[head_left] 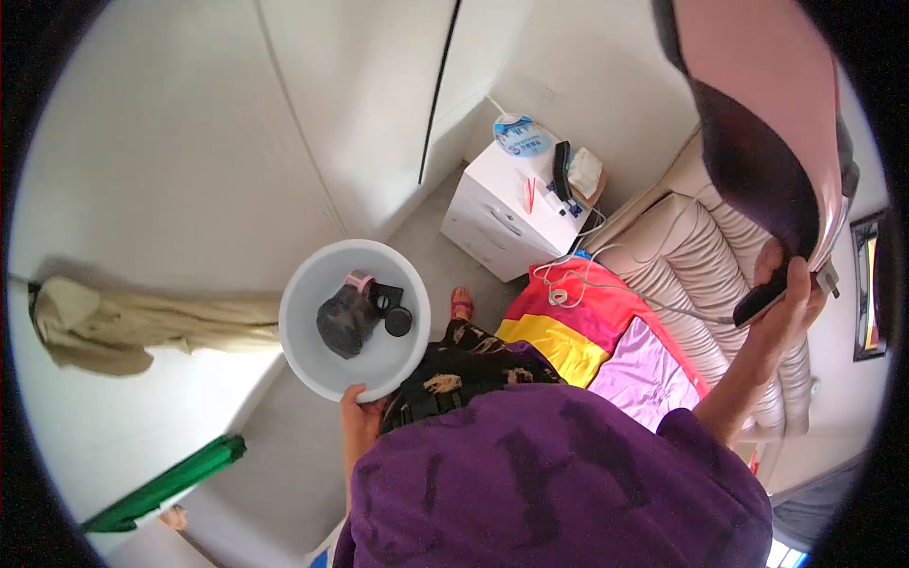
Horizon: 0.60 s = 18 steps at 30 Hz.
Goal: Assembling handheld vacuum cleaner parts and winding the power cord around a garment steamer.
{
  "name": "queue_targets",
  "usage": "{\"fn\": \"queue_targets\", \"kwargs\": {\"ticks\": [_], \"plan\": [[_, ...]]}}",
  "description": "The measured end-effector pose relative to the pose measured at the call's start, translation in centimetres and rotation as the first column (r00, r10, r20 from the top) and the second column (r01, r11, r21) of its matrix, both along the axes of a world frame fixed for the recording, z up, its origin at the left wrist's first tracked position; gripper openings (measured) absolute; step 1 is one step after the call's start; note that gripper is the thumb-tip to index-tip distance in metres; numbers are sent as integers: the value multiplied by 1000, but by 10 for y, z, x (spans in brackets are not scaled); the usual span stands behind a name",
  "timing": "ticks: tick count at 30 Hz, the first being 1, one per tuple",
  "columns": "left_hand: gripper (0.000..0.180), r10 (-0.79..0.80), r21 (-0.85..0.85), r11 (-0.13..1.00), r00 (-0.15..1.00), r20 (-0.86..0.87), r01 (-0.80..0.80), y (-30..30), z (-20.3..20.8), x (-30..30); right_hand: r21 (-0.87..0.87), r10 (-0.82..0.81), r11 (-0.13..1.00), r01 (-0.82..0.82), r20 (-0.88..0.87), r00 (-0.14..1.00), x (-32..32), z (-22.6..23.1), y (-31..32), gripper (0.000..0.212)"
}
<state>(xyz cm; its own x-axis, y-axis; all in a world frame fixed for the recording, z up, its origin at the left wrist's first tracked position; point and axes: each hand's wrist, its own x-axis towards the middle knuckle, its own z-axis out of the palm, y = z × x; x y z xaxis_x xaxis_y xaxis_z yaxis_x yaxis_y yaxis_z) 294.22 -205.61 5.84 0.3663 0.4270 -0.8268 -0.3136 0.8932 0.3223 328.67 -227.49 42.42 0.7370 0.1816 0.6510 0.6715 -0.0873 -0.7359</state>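
My left hand grips the near rim of a white round basin, thumb over the edge. Inside the basin lie a dark grey rounded piece, a small pink ring-shaped part and a black round cap. At the right, my right hand is closed around the black lower end of a large, curved pink-and-black corded appliance, raised high and cut off by the picture's top. A grey cord meets its lower end. The exact kind of appliance is not clear.
A white bedside cabinet holds a blue fan-shaped card, tissues and small items. Beside it is a bed with a padded beige headboard and colourful bedding. Beige trousers hang at left, above a green rolled item.
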Motion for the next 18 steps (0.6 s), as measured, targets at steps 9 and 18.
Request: {"fn": "queue_targets", "kwargs": {"ticks": [9,18], "plan": [[52,162,-6,987,987,-22,-162,-44,12,-63,-176,273,932,-317,-235,933,-44,-28,45,74],[57,535,35,845,845,-18,-534,-110,21,-94,-141,436,851,-505,-344,831,-13,-56,69,90]]}}
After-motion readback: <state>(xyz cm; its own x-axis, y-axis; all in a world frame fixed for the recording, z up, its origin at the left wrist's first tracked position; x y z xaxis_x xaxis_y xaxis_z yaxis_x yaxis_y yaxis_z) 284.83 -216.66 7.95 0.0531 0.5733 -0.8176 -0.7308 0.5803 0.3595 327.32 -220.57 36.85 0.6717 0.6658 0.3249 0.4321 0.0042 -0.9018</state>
